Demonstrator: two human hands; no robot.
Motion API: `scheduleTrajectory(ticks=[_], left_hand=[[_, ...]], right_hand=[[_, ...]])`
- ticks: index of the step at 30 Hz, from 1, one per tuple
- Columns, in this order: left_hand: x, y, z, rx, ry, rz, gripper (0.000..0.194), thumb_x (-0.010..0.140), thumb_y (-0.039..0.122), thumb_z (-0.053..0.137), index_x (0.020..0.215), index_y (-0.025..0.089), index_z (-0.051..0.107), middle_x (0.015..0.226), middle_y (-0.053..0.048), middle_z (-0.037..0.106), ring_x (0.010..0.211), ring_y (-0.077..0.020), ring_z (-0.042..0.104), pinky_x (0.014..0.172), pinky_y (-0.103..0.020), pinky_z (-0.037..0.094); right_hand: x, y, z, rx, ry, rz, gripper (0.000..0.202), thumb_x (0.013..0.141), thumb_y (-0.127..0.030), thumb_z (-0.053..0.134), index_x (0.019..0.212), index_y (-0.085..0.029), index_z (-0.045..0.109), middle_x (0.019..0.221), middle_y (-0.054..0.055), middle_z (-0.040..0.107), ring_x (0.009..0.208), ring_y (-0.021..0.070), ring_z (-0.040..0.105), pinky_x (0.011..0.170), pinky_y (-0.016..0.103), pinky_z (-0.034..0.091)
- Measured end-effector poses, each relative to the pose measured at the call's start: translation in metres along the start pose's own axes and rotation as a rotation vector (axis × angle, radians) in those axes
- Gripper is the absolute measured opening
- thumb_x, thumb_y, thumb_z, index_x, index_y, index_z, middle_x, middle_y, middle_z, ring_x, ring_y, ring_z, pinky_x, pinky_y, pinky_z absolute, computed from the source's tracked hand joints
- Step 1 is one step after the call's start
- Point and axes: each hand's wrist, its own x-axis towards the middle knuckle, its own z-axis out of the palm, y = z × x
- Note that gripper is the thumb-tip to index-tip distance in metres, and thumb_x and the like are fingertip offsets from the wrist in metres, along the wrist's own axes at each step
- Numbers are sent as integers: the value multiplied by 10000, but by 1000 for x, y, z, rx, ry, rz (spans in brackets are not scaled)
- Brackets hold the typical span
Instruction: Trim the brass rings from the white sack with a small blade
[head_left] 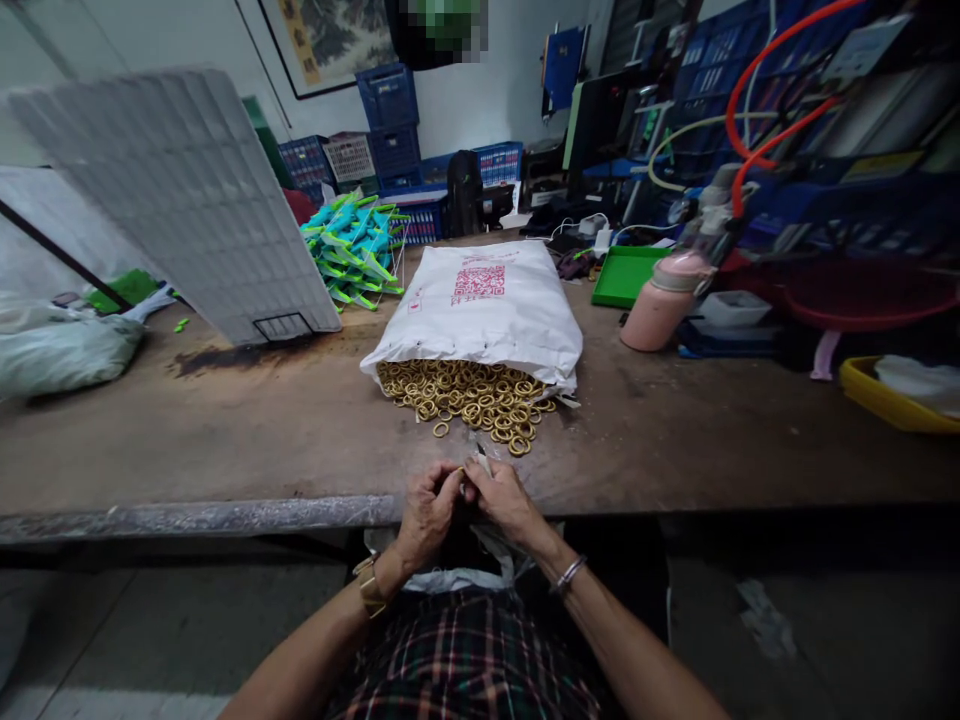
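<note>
From my feed, both hands are just above the middle of the tabletop's near edge, fingertips almost meeting. My left hand (429, 508) pinches something small and gold-coloured, mostly hidden by the fingers. My right hand (508, 497) grasps a slim tool (483, 457) with a pale handle, its dark tip pointing toward the far edge.

Just beyond them, gold rings (480, 395) spill from the open mouth of the white bag (487, 300), which lies flat around the middle of the tabletop (675, 430); one ring sits slightly apart at the front of the heap. Behind the bag's left side I see a pile of blue and green pieces (356, 245), and left of that a pale ribbed panel (180, 190) stands tilted. Toward the right, the pink bottle (660, 305) stands near the green tray (632, 276). A yellow tray (896, 396) sits by the right edge.
</note>
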Motion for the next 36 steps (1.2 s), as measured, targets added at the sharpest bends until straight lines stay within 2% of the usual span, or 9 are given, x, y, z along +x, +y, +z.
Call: scheduleTrajectory(ticks=[3, 6, 10, 14, 16, 19, 24, 30, 36], left_hand=[[0, 5, -8, -84, -37, -129, 252, 759, 403, 533, 723, 156, 568, 574, 35, 539, 468, -66, 440, 466, -184, 348], [0, 7, -19, -155, -87, -280, 284, 724, 436, 563, 729, 154, 538, 532, 51, 491, 419, -52, 406, 424, -171, 323], [0, 2, -34, -273, -144, -356, 326, 712, 474, 570, 761, 159, 501, 571, 42, 510, 414, -45, 414, 411, -164, 325], [-1, -9, -42, -410, -143, -354, 308, 735, 454, 567, 755, 158, 485, 625, 29, 513, 451, -46, 428, 420, -163, 345], [0, -13, -46, -461, -131, -360, 293, 746, 438, 565, 755, 158, 479, 632, 24, 514, 465, -50, 434, 425, -167, 357], [2, -19, -52, -479, -105, -350, 292, 752, 438, 565, 758, 160, 477, 645, 19, 519, 481, -57, 447, 435, -173, 376], [6, -25, -59, -433, -104, -289, 309, 754, 461, 557, 759, 159, 492, 657, 18, 520, 496, -62, 459, 452, -180, 394], [8, -26, -58, -377, -102, -293, 337, 742, 494, 552, 754, 164, 485, 659, 15, 517, 510, -72, 463, 461, -182, 403], [9, -28, -59, -338, -97, -254, 346, 731, 504, 563, 729, 166, 490, 648, 15, 514, 533, -77, 470, 497, -188, 401]], right_hand=[[3, 0, 9, 71, 15, 22, 313, 797, -408, 432, 585, -182, 469, 467, -59, 425, 414, 64, 328, 426, 195, 278], [7, -5, 16, -3, 35, -3, 250, 761, -360, 468, 592, -177, 479, 483, -59, 436, 443, 67, 347, 436, 191, 286], [11, -13, 24, -88, 2, -34, 228, 752, -335, 470, 591, -173, 489, 507, -52, 461, 491, 78, 391, 471, 191, 310], [17, -14, 32, -128, -60, -37, 243, 775, -336, 435, 609, -172, 503, 544, -34, 508, 515, 88, 434, 503, 198, 338], [20, -14, 33, -220, -8, -55, 238, 791, -319, 408, 632, -176, 513, 558, -25, 519, 528, 97, 452, 521, 205, 342], [23, -11, 31, -511, 75, -132, 202, 801, -264, 385, 669, -185, 517, 552, -22, 497, 517, 105, 434, 521, 215, 309], [20, -7, 32, -834, -136, -265, 159, 739, -127, 402, 728, -196, 545, 601, -11, 544, 539, 110, 434, 537, 224, 260], [21, -7, 36, -929, -186, -252, 191, 707, -100, 404, 778, -190, 556, 643, 5, 582, 560, 121, 459, 543, 237, 238], [24, -19, 35, -955, -271, -189, 210, 715, -103, 395, 799, -190, 567, 623, 13, 586, 533, 125, 469, 514, 235, 234]])
